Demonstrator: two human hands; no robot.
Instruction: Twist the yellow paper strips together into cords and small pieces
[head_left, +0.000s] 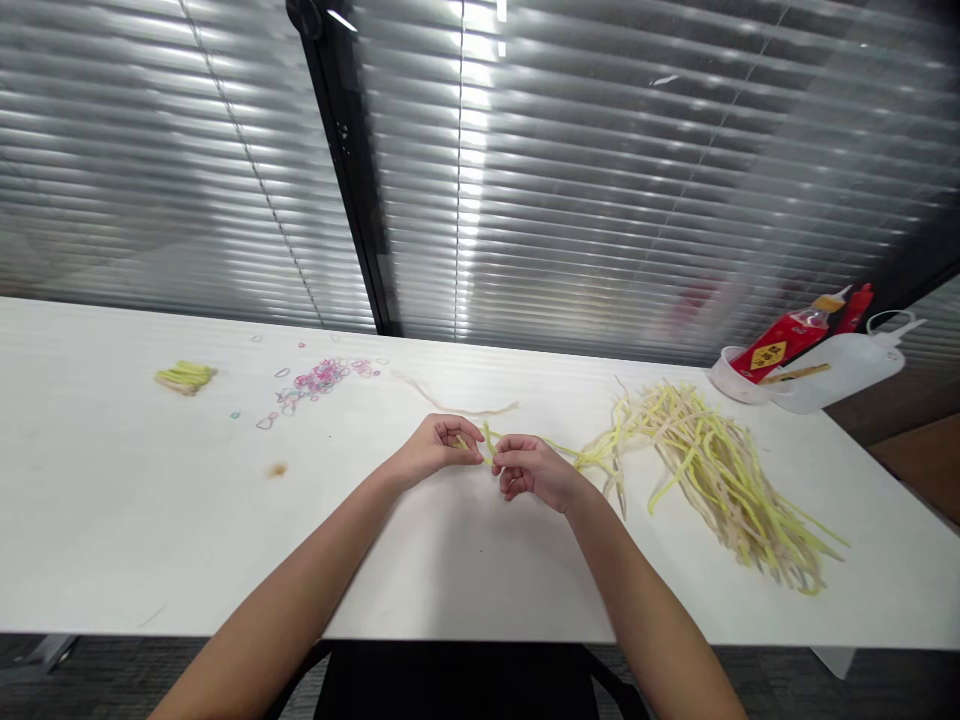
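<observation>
Both hands meet low over the white table (480,570). Left hand (442,443): thumb and index pinched together, other fingers curled, a yellow-green strand (487,436) caught in them. Right hand (536,470): thumb and index closed on the same strand, remaining fingers loosely bent. The strand's short end stands up in the narrow gap between the two sets of fingertips; how much lies hidden in the left palm, cannot tell.

Around the fingers: just beyond them, a loose pale strand (457,409) lies crosswise, near the left knuckles. More thin yellow lengths pass behind the right hand and run off to its right, joining a large tangled heap of strands (712,470), yellow and beige mixed; its stray ends are the closest clutter on that side.

Left of the left fingers and farther off: a scatter of small coloured bands (322,378), pink densest; nearer, a brown stain (277,469); well apart, past the bands, a small folded bundle (184,376), yellow over beige.

Far right, beyond the heap: a clear tub (739,383), a tilted red bottle (784,338), a white squeeze bottle (847,372). Slatted blinds (585,200) back everything beyond the fingers.
</observation>
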